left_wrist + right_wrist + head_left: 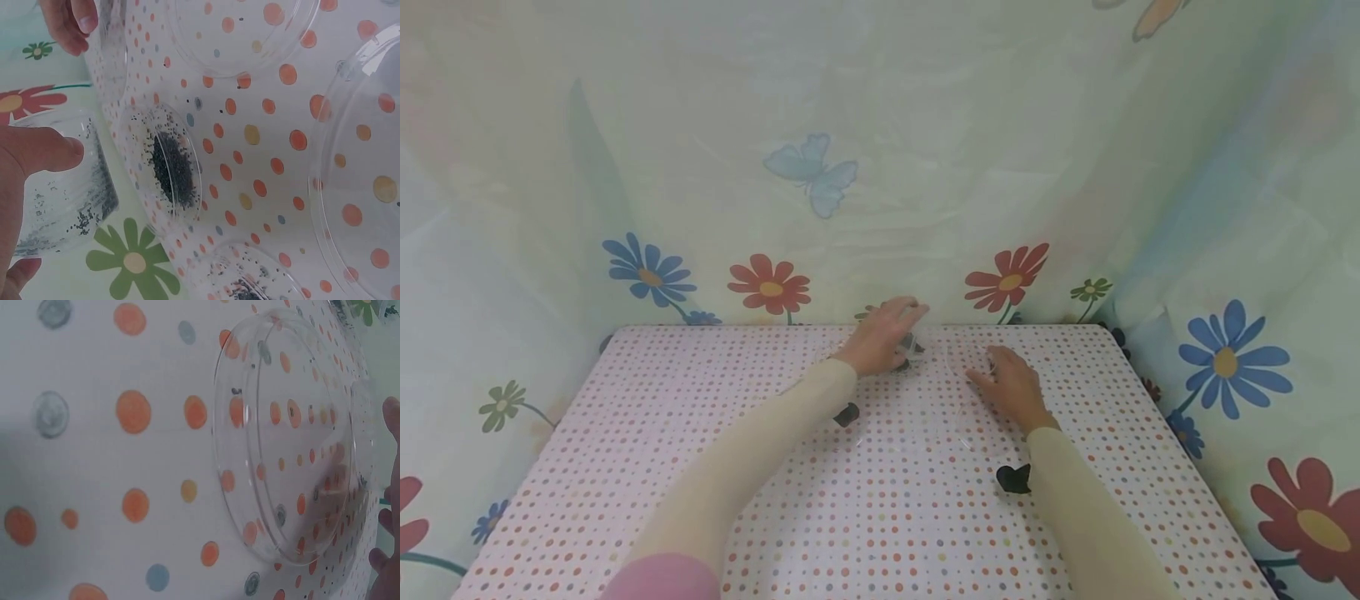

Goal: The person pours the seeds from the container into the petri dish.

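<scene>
My left hand [878,340] grips a clear cup [59,206] at the table's far edge, thumb across its wall. Small black granules cling inside the cup, which looks tipped over in the left wrist view. Close by, a clear round dish [192,203] bears a pile of black granules [172,169]. Another clear dish [275,265] with granules is cut off by that view's lower edge. My right hand [1015,392] hovers to the right with loosely bent fingers, near a clear dish [114,56]. Nothing shows plainly in its fingers, and whether they touch that dish I cannot tell.
Large clear round dishes or lids [250,481] lie on the dotted table cover [820,517]; a few stray granules are scattered there. Behind the table hangs a flowered curtain [880,183]. Dark shapes [1015,479] show beside each forearm.
</scene>
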### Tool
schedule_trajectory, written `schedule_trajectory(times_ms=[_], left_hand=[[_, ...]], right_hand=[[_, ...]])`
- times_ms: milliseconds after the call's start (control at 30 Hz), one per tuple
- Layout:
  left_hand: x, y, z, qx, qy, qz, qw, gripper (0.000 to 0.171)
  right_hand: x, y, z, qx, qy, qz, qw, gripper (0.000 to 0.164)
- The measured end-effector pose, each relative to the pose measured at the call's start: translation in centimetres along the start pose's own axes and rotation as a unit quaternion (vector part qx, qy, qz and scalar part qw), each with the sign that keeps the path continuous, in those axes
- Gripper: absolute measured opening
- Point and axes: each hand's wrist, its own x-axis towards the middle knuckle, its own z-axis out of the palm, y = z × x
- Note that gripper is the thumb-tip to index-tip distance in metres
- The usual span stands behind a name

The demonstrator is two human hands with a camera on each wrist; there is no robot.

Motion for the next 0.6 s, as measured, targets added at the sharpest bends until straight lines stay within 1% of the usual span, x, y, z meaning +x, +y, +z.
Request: schedule_trajectory(times_ms=[400,600], left_hand=[[0.4,0.4,0.0,0.002,0.000,0.002,1.0000,0.081],[0.5,0.3,0.3,0.004,-0.001,0.004,1.0000,0.082]], right_hand=[[0.4,1.0,0.6,0.007,-0.009,0.024,1.000,0.081],[0.9,1.1,1.1,0.002,-0.015,0.026,1.000,0.086]])
